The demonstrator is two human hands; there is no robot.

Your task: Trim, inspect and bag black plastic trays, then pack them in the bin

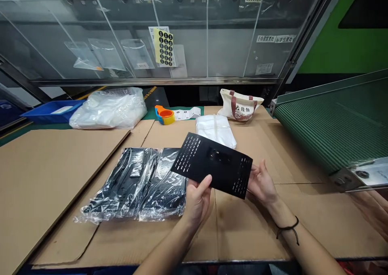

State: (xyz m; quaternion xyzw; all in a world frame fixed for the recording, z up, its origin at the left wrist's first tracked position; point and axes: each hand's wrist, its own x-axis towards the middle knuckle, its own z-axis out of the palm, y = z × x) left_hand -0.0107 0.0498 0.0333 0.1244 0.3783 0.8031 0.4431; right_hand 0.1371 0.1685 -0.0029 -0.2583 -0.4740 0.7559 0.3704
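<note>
A thin black perforated panel (pixel 218 172) with rows of slots at both ends is held tilted above the cardboard. My left hand (pixel 198 194) is closed on its lower edge, thumb on top and the other fingers underneath. At the panel's right edge, my right hand (pixel 263 182) supports it with fingers partly hidden behind it and the thumb raised off the surface. To the left, two clear-bagged black panels (pixel 121 186) lie side by side. Behind the held panel sits a stack of white plastic bags (pixel 214 127) bound with a band.
A green ribbed conveyor (pixel 330 121) juts in at right, with another person's blurred arm (pixel 371 206) below it. A cardboard sheet (pixel 54 178) covers the left. Behind are a blue tray (pixel 50 112), a plastic-wrapped bundle (pixel 109 107), tape rolls (pixel 165 115) and a cloth bag (pixel 240 105).
</note>
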